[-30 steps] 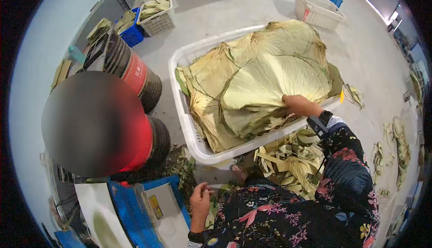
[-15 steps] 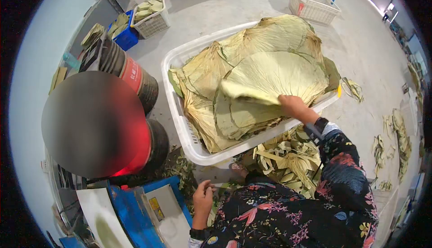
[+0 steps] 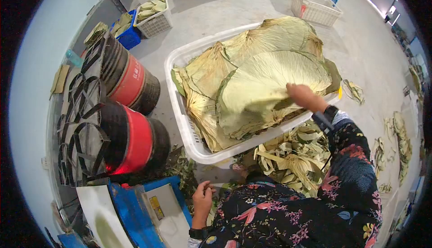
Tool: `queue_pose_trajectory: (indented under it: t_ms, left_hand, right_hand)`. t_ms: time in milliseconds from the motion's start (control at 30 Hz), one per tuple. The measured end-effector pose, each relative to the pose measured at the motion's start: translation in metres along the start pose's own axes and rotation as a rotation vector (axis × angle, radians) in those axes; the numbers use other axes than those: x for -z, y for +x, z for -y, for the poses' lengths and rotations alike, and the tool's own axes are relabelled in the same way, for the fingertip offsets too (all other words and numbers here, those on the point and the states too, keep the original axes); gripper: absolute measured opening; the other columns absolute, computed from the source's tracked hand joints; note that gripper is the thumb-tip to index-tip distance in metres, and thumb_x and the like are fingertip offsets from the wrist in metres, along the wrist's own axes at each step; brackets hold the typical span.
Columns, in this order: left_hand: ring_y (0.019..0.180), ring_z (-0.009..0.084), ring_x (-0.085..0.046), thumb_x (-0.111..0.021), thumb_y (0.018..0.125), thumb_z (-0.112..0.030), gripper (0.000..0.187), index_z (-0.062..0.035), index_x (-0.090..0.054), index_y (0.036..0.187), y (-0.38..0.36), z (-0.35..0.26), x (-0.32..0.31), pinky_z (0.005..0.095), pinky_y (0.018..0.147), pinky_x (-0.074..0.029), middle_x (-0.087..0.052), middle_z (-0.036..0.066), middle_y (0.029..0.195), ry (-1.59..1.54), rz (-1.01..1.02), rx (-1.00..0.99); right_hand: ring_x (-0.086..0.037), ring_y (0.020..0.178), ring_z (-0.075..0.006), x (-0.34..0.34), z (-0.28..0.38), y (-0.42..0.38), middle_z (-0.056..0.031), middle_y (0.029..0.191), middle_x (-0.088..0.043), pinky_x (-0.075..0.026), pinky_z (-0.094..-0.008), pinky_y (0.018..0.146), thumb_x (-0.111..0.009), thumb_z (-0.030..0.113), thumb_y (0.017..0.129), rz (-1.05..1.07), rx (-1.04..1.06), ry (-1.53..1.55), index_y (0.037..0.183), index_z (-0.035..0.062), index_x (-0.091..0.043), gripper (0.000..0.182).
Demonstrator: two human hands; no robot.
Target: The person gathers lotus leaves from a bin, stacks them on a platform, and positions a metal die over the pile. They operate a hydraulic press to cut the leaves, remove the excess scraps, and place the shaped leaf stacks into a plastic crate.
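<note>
Large dried, pale green leaves (image 3: 204, 74) are layered in a white plastic basket (image 3: 183, 133). On top, one broad round leaf (image 3: 263, 79) lies mostly flat, with a shadow across its lower part. My right hand (image 3: 303, 96) is over the right part of this leaf, near the basket's front side; its fingers are blurred, and whether they touch the leaf is unclear. Lower down, my left hand (image 3: 202, 200) is held beside my body, left of the flowered garment (image 3: 274, 212), with its fingers slightly apart and nothing in them.
Leaf scraps (image 3: 292, 158) lie below the basket. Black-and-red drums (image 3: 137, 142) stand at the left, above a blue-and-white machine (image 3: 166, 212). Crates with leaves (image 3: 154, 26) stand at the back left, another white crate (image 3: 315, 9) at the back right. Loose leaves (image 3: 398, 135) lie at the right.
The top leaf's raised front edge has come down, so the leaf lies flatter. My right hand has moved slightly right and up from that edge. My left hand has barely moved.
</note>
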State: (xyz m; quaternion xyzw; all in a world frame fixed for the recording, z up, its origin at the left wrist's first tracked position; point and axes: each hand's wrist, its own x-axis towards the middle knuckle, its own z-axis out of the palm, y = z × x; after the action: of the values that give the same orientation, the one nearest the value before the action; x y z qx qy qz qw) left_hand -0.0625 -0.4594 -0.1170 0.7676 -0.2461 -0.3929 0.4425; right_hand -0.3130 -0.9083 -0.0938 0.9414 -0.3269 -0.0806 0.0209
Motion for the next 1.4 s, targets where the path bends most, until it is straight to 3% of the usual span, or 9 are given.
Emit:
queue_pose_trajectory:
  t_ms: [233,500,600,700,767,1100,1233,1267,1400]
  left_hand:
    - [0.081,0.018,-0.065,-0.051,0.088,-0.005,0.026,0.0053,-0.054,0.112,0.014,-0.025,-0.003,0.0296,0.074,-0.05,-0.064,0.015,0.098,0.133,0.078,-0.125]
    - [0.126,0.0336,-0.039,-0.066,0.083,-0.029,0.076,-0.0047,-0.022,0.14,0.065,-0.115,-0.035,0.0442,0.106,-0.028,-0.038,0.018,0.136,-0.655,0.662,-0.4]
    - [0.127,0.031,-0.037,-0.066,0.081,-0.034,0.076,-0.0045,-0.027,0.139,0.075,-0.159,-0.033,0.0444,0.107,-0.027,-0.038,0.018,0.137,-0.887,0.45,-0.705]
    - [0.126,0.029,-0.038,-0.063,0.079,-0.032,0.07,-0.0043,-0.033,0.136,0.05,-0.178,0.004,0.0437,0.106,-0.029,-0.039,0.016,0.135,-1.21,-0.082,-0.127]
    - [0.122,0.027,-0.042,-0.054,0.077,-0.027,0.059,-0.0038,-0.041,0.13,0.027,-0.19,0.025,0.0412,0.103,-0.033,-0.044,0.015,0.131,-1.213,-0.201,-0.612]
    - [0.118,0.0295,-0.047,-0.051,0.083,-0.02,0.049,-0.003,-0.044,0.129,-0.054,-0.146,0.116,0.0421,0.099,-0.037,-0.048,0.012,0.129,-0.902,-0.75,-0.911]
    - [0.116,0.0297,-0.049,-0.052,0.084,-0.03,0.053,-0.0048,-0.043,0.13,-0.104,-0.099,0.145,0.0454,0.097,-0.04,-0.051,0.011,0.126,-1.104,-1.055,-1.155]
    - [0.116,0.0297,-0.049,-0.052,0.084,-0.03,0.053,-0.0048,-0.043,0.13,-0.12,-0.089,0.153,0.0454,0.097,-0.04,-0.051,0.011,0.126,-1.098,-1.105,-1.15]
    - [0.11,0.0277,-0.052,-0.054,0.086,-0.018,0.045,-0.0067,-0.042,0.129,-0.158,-0.071,0.194,0.0432,0.09,-0.046,-0.05,0.011,0.125,-1.055,-1.344,-1.014]
  right_hand:
    - [-0.061,0.08,-0.0362,0.148,-0.013,0.019,-0.0205,0.084,-0.062,-0.047,-0.042,0.07,-0.053,0.001,0.071,-0.268,-0.241,0.253,0.102,0.0009,-0.052,0.031]
    - [-0.063,0.081,-0.0217,0.2,0.119,-0.015,-0.0102,0.094,-0.062,-0.053,-0.0342,0.072,-0.062,0.009,0.073,-0.787,-0.08,1.987,0.112,-0.0021,-0.05,0.042]
    - [-0.059,0.098,-0.024,0.153,0.182,0.0,-0.0121,0.111,-0.058,-0.051,-0.0356,0.084,-0.06,0.017,0.074,-0.665,-0.024,2.278,0.126,-0.0025,-0.042,0.058]
    - [-0.057,0.105,-0.0263,0.155,0.235,0.001,-0.0132,0.116,-0.056,-0.048,-0.0382,0.09,-0.062,0.015,0.071,-0.419,0.079,2.443,0.129,-0.0011,-0.039,0.064]
    - [-0.057,0.105,-0.0282,0.145,0.254,0.014,-0.0132,0.119,-0.054,-0.048,-0.0401,0.091,-0.062,0.007,0.07,-0.264,0.191,2.54,0.131,0.0012,-0.037,0.066]
    - [-0.04,0.124,-0.0289,0.145,0.361,0.08,-0.0091,0.134,-0.046,-0.032,-0.0467,0.105,-0.076,0.034,0.071,0.627,0.891,2.978,0.134,0.0084,-0.04,0.076]
    - [-0.036,0.128,-0.028,0.116,0.42,0.081,-0.011,0.138,-0.04,-0.029,-0.0426,0.107,-0.059,0.036,0.087,0.159,0.775,2.264,0.135,0.0072,-0.036,0.061]
    - [-0.038,0.125,-0.0281,0.109,0.445,0.092,-0.0101,0.138,-0.04,-0.031,-0.0427,0.106,-0.051,0.037,0.092,0.772,0.832,2.809,0.135,0.0076,-0.036,0.054]
    - [-0.044,0.121,-0.0293,0.156,0.52,0.06,-0.0098,0.134,-0.046,-0.035,-0.0463,0.102,-0.06,0.035,0.086,0.665,0.562,2.606,0.13,0.0065,-0.045,0.054]
